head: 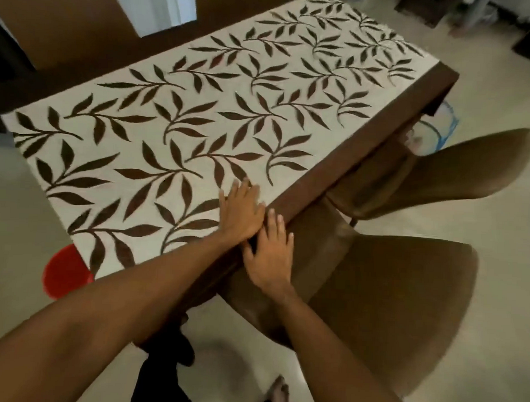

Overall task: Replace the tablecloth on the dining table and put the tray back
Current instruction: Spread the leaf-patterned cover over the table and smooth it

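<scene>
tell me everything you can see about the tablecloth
The tablecloth is off-white, printed with dark brown leafy sprigs, and looks slightly glossy. It lies flat and smooth across the top of the table, ending at the brown edge rather than hanging over it. The left hand presses flat on it near that edge. The right hand rests beside it on the brown edge.

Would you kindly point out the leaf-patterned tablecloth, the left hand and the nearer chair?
tablecloth [207, 108]: head view, middle of the cloth.
left hand [242, 213]: head view, back of the hand.
nearer chair [389, 295]: head view, its brown surface.
</scene>
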Action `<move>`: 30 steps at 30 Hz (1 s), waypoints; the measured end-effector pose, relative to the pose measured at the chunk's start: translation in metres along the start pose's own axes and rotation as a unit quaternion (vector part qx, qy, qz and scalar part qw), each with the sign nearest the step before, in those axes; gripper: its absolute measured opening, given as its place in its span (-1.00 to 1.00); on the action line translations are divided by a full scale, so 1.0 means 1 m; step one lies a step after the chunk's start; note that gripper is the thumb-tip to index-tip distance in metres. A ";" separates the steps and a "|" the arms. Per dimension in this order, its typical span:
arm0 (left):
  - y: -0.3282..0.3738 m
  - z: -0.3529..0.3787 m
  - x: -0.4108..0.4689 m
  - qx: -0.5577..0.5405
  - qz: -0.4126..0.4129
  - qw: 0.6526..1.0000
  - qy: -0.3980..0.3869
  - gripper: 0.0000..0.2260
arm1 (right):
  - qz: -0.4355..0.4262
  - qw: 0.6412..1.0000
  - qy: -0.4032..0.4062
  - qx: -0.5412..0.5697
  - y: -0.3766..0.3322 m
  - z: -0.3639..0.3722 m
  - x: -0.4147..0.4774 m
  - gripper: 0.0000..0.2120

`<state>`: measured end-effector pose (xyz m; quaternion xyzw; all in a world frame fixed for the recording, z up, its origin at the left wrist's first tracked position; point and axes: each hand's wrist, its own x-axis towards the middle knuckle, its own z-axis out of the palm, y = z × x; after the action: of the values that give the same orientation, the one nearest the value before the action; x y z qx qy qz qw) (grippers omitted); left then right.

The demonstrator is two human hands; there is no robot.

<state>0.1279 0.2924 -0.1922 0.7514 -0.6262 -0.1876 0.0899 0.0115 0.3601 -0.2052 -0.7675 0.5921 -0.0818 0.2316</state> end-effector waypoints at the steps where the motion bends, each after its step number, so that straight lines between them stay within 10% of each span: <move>1: 0.011 0.005 0.002 -0.004 -0.008 1.000 0.012 -0.50 | -0.012 1.000 -0.013 0.009 0.009 -0.005 -0.006 -0.40; 8: 0.045 0.033 -0.010 0.049 -0.083 0.993 0.067 -0.43 | 0.013 0.999 -0.025 0.041 0.080 -0.067 -0.010 -0.55; 22: 0.048 0.046 -0.002 0.119 -0.091 0.986 0.068 -0.34 | -0.326 0.926 -0.124 -0.143 0.113 -0.088 0.175 -0.42; 30: 0.055 0.038 -0.006 0.134 -0.092 0.985 0.056 -0.32 | -0.095 0.986 -0.012 -0.134 0.254 -0.165 0.229 -0.37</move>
<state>0.0621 0.2912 -0.2055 0.8204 -0.5678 -0.0668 0.0054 -0.2105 0.0519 -0.2091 -0.8453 0.5192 -0.0146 0.1252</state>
